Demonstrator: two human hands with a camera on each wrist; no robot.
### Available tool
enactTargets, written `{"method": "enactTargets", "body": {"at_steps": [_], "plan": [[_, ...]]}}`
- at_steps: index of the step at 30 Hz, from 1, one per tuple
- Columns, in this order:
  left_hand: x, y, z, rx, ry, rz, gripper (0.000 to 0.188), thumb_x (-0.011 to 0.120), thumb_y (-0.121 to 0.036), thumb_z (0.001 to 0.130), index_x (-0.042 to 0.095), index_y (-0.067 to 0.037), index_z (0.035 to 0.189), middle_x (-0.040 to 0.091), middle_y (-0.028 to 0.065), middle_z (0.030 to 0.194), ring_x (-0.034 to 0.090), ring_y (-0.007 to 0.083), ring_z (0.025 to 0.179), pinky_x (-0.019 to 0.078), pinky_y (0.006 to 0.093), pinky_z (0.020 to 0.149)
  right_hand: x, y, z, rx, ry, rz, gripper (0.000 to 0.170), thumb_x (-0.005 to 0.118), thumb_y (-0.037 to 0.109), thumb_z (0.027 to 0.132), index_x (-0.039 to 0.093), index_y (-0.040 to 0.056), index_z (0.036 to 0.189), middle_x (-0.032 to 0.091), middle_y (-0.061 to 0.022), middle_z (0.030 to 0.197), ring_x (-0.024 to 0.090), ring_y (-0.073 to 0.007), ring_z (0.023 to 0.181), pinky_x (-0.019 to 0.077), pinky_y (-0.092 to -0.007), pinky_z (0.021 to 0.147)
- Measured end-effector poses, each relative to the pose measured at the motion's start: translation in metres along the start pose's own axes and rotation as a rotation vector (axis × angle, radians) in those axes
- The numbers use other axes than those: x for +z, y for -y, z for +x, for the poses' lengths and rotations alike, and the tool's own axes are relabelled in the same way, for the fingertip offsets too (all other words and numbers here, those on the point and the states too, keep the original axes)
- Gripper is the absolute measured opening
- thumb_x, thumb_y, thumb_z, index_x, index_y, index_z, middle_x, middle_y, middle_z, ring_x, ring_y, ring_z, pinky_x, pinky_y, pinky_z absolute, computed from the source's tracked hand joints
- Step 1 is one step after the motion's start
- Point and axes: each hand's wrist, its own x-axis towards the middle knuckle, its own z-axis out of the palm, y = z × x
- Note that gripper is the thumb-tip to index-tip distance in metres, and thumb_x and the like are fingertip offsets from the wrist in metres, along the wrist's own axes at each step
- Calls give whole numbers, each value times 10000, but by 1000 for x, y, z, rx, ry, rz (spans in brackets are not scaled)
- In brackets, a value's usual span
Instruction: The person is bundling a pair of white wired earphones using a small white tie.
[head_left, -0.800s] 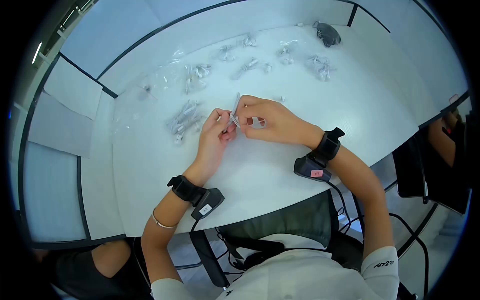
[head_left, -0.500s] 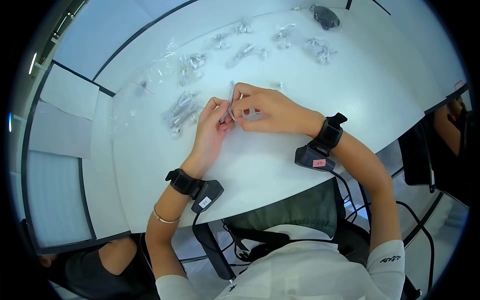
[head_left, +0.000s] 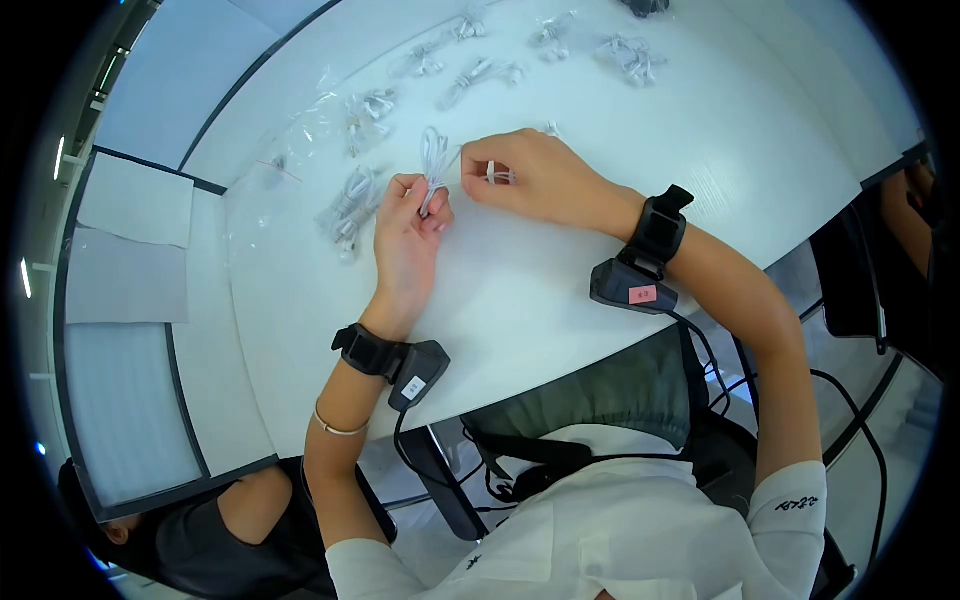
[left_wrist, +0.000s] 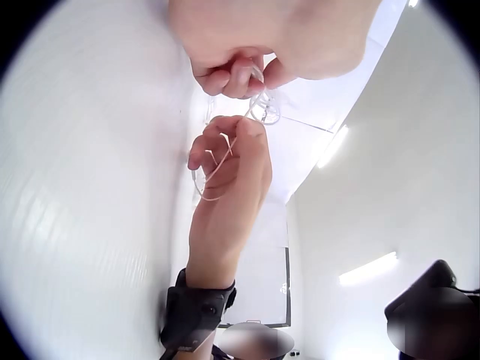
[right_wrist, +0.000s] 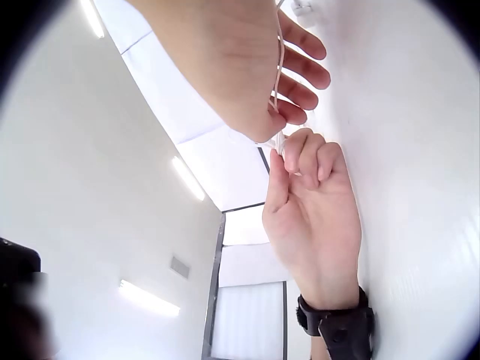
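Over the surface (head_left: 500,300), our left hand (head_left: 406,235) pinches a looped cable (head_left: 434,155), our right hand (head_left: 540,178) its tail; probably mid-wrap, so steady tension's needed next.

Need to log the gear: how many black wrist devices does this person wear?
2: one device is strapped to the left wrist, the other device to the right.
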Motion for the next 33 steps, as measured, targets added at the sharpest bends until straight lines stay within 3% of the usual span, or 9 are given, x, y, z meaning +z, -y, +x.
{"method": "enactTargets", "body": {"at_steps": [13, 19, 22, 28, 33], "plan": [[5, -2, -2, -42, 36, -145, 180, 450, -150, 907, 339, -111, 771, 347, 15, 734, 309, 110, 675, 290, 243, 653, 0, -6, 1, -44, -99, -112, 178, 558, 248, 826, 591, 74, 813, 620, -48, 724, 566, -191, 577, 428, -312, 543], [0, 1, 0, -57, 106, -189, 122, 443, -152, 912, 372, -88, 836, 369, 10, 729, 308, 110, 669, 281, 247, 651, 3, -7, 0, 13, -30, -158, 187, 554, 268, 832, 605, 89, 852, 637, -55, 735, 590, -206, 600, 443, -316, 553], [5, -1, -1, -80, 97, -227, 178, 464, -133, 901, 346, -111, 769, 334, -4, 712, 300, 100, 656, 285, 241, 641, 4, -6, -1, 15, 1, -139, 203, 551, 283, 838, 616, 98, 888, 641, -67, 734, 591, -214, 601, 444, -324, 551], [8, -1, 0, -30, 85, -1, 196, 493, -119, 919, 355, -105, 780, 327, -21, 692, 290, 80, 612, 277, 221, 592, 6, -10, -1, 21, 1, -138, 217, 554, 297, 851, 628, 107, 926, 646, -80, 742, 589, -228, 596, 441, -333, 543], [6, -1, 2, -31, 89, 2, 198, 488, -136, 934, 357, -99, 790, 338, -19, 687, 296, 74, 607, 281, 217, 586, 5, -9, -2, 49, 8, -143, 236, 561, 318, 856, 629, 106, 934, 650, -83, 744, 585, -228, 590, 438, -333, 539]]}}
